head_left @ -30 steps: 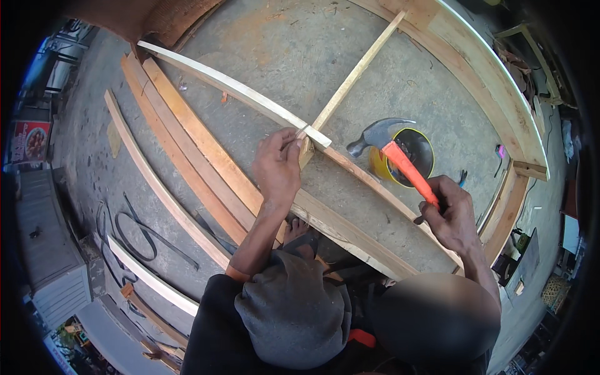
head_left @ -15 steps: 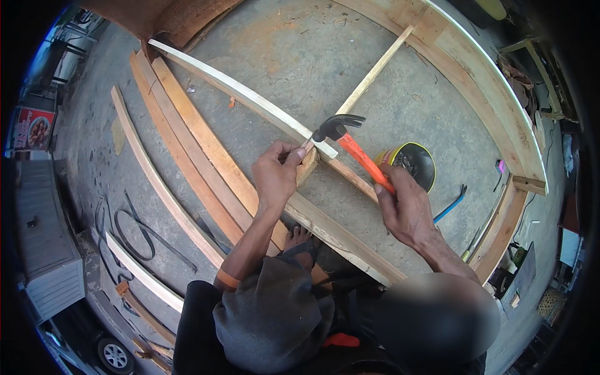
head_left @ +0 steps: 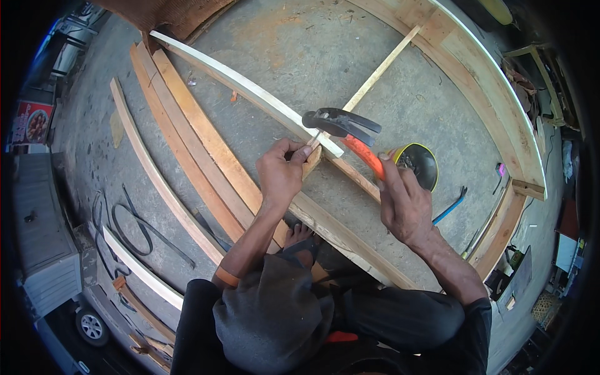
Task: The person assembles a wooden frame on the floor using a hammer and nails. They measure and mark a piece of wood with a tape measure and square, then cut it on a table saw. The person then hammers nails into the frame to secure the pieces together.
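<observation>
My right hand grips the orange handle of a claw hammer. Its black head hovers over a joint in a wooden frame, where a long pale strip ends near a short wooden block. At that joint, my left hand pinches a thin nail between thumb and forefinger, its tip hidden by the fingers and wood. A thick plank of the frame runs between my hands and my knees.
A black bucket with a yellow rim holds small dark pieces. Right of it lies a blue pry bar. Several loose boards lie on the concrete to the left, near a dark hose. A large wooden frame side curves along the right.
The hammer has risen, its head now larger in view and turned more level. My left hand keeps its pinch at the joint. The whole view has shifted slightly.
</observation>
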Motion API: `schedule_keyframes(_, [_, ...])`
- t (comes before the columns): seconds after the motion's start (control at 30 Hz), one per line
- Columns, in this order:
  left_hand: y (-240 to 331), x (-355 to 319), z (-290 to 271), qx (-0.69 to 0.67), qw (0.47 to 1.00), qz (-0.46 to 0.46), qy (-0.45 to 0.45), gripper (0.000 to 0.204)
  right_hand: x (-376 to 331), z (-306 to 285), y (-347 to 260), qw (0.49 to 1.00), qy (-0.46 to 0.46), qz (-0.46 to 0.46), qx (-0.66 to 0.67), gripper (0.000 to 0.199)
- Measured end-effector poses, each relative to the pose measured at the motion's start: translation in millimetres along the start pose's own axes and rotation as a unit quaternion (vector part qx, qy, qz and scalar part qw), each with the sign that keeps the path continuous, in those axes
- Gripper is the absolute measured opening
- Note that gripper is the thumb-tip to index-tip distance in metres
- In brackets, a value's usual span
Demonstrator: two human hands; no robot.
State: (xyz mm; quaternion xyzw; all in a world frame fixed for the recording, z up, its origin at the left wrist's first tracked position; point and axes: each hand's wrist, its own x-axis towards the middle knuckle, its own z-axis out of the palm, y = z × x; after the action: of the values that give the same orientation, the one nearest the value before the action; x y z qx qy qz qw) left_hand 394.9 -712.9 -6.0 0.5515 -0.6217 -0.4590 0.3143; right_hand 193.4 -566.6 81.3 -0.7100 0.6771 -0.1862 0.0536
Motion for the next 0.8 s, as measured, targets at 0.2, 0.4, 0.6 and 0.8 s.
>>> schedule_keyframes(0.2, [-3, -1, 3, 0.002, 1.000, 0.014, 0.012, 0.013, -2, 2, -1, 1.000, -0.027, 0.009, -0.003, 0.059])
schedule_keyframes(0.4, [-3, -2, 0, 0.013, 0.999, 0.027, 0.016, 0.013, 3, -3, 1, 0.995, -0.071, 0.016, -0.066, 0.058])
schedule_keyframes(0.6, [0, -1, 3, 0.018, 1.000, 0.020, 0.006, 0.013, -5, 10, 7, 0.997, -0.015, 0.004, -0.074, 0.061])
schedule_keyframes(0.8, [2, -2, 3, 0.011, 1.000, 0.005, 0.007, 0.013, 4, 6, 16, 0.991, 0.124, -0.044, -0.022, 0.059])
